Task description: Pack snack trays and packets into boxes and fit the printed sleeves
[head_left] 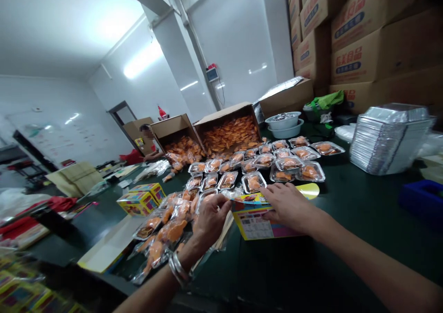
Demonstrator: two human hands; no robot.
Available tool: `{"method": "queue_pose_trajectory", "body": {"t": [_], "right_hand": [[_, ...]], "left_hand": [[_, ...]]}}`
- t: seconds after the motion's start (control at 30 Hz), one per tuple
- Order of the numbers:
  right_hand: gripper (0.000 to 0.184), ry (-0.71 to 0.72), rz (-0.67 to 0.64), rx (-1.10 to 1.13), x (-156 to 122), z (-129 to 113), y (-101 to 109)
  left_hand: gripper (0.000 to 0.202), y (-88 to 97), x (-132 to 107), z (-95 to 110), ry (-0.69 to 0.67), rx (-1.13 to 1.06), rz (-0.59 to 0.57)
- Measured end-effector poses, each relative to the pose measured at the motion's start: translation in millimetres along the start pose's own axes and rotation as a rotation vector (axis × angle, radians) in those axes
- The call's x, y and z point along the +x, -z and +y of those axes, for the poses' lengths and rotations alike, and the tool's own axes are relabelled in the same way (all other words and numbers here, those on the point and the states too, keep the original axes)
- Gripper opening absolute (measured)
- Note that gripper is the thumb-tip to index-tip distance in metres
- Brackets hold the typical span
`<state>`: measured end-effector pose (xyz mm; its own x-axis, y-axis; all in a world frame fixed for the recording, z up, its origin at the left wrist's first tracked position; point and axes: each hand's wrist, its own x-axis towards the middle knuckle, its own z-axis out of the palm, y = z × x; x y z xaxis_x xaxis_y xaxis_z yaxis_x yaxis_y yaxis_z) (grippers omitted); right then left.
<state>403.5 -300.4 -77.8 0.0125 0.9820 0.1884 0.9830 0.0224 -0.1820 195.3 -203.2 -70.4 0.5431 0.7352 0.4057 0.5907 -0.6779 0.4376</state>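
A small printed yellow cardboard box [258, 227] stands on the dark green table in front of me, with a label on its near side. Pinched at its left top corner is my left hand [212, 215], fingers curled, silver bangles at the wrist. My right hand [290, 207] lies over the box's top, fingers across it and thumb against the near side. A rounded yellow flap [309, 191] sticks out to the right. Beyond the box are several foil trays [254, 182] of orange food pieces in clear film. Bagged orange pieces [172, 231] lie left of my left hand.
Open cartons [231, 135] spill orange pieces at the back. Stacked foil trays [389, 140] and a blue bin [420, 201] stand right. Two yellow boxes [141, 199] and an open carton piece [110, 244] lie left. A person [154, 153] sits far back.
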Motion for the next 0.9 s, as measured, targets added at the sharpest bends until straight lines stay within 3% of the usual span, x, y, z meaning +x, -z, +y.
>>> {"method": "queue_pose_trajectory", "body": {"t": [0.13, 0.2, 0.37, 0.43, 0.5, 0.6, 0.67, 0.77, 0.83, 0.9], "right_hand": [[0.055, -0.014, -0.009, -0.007, 1, 0, -3], [0.055, -0.019, -0.013, -0.024, 1, -1, -5], [0.057, -0.015, 0.012, -0.087, -2, 0, -10], [0.060, -0.014, 0.016, -0.090, -3, 2, -11], [0.062, 0.005, 0.023, -0.077, -3, 3, -12], [0.064, 0.027, 0.050, -0.056, -1, 0, -14], [0.062, 0.020, 0.058, -0.036, 0, -2, -12], [0.066, 0.063, 0.033, -0.003, -4, 6, 1], [0.073, 0.153, -0.019, 0.023, -12, 21, 17], [0.063, 0.208, -0.090, -0.009, -22, 41, 35]], "left_hand": [[0.031, -23.3, -23, 0, 0.052, 0.029, 0.165], [0.029, -23.0, -32, -2, 0.011, 0.095, 0.182], [0.034, 8.6, -25, -13, -0.264, 0.129, -0.159], [0.048, 17.6, -18, -19, -0.345, 0.118, -0.282], [0.069, 22.3, -14, -21, -0.391, 0.162, -0.417], [0.077, 24.2, -7, -14, -0.407, 0.295, -0.580], [0.077, 18.3, 2, -1, -0.444, 0.392, -0.566], [0.068, -4.5, 18, 15, -0.568, 0.387, -0.425], [0.059, -23.1, 25, 16, -0.642, 0.355, -0.355], [0.054, -37.8, 29, 10, -0.676, 0.360, -0.309]]}}
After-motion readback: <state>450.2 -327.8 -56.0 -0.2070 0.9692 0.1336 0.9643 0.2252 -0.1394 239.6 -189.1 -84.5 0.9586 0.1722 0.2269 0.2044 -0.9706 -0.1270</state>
